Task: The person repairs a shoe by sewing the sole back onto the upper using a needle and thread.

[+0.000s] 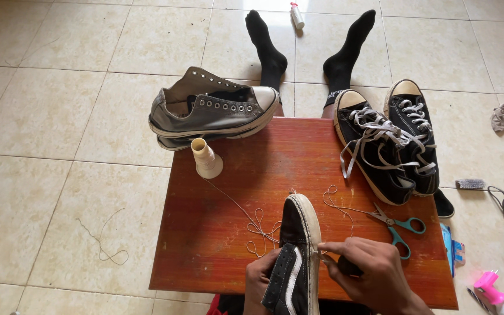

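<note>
Here the left hand (259,279) grips a black skate shoe (296,256) upright on the red desk (217,233), while the right hand (368,274) pinches closed against its sole edge, near teal scissors (401,224).

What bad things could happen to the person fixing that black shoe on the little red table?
1. The right hand pinches something small against the sole edge of the black shoe, close to the left hand; if it is a needle, it might prick a finger.
2. The loose thread loops across the red table and could tangle or knot.
3. The scissors lie near the right hand, so an elbow might knock them off.
</note>
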